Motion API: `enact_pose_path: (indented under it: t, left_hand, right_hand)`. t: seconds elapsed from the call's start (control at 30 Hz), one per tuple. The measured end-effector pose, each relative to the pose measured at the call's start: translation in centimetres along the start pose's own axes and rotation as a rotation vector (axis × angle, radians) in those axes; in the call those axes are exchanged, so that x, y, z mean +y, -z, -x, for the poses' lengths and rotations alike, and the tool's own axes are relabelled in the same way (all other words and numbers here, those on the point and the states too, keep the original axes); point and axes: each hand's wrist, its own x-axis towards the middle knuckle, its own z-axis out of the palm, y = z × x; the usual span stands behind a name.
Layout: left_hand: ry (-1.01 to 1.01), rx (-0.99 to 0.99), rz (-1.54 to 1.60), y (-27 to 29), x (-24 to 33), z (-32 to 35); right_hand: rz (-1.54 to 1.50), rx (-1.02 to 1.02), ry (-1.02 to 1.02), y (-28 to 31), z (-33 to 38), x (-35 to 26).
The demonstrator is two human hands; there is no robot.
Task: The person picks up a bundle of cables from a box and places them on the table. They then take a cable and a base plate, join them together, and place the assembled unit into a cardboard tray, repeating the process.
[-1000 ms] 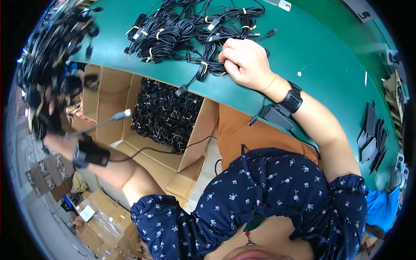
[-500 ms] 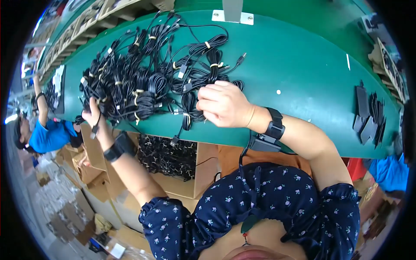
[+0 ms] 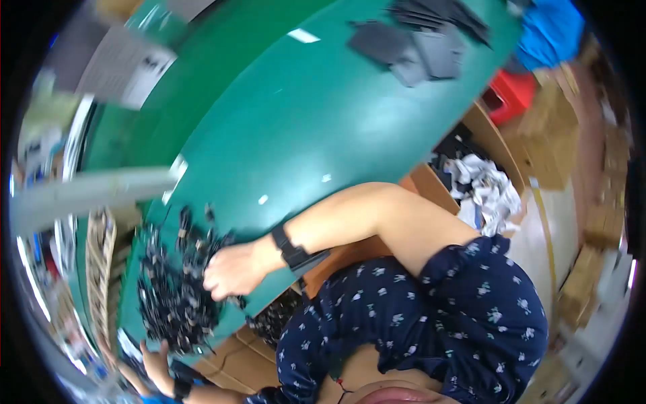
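Observation:
A heap of coiled black cables, tied in bundles, lies on the green table at the lower left. My right hand is at the heap's right side with its fingers curled in; whatever they close on is hidden beneath the hand. At the heap's near left edge is my left hand, slightly blurred, thumb and finger apart and nothing visible between them. Black straps circle both my wrists.
Flat dark grey pouches lie at the table's far right. Below the edge stand a carton of black cables and another with crumpled white wrapping. A grey post rises beside the heap; a co-worker's arm shows at lower left.
My view has swung to the right, so the cable heap now appears lower left and the grey pouches come nearer the middle. Both hands remain by the heap.

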Motion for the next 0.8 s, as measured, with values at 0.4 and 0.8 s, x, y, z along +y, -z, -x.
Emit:
enact_pose_path:
  t: [0.4,0.8]
  left_hand:
    - [-1.179,0.713,0.383,9.0,36.6,12.4]
    - [-2.454,0.753,0.001,5.4,66.0,31.0]
  right_hand:
    - [0.318,0.559,-0.31,21.8,15.4,-8.4]
    - [0.922,0.964,-1.479,20.2,43.2,-20.4]
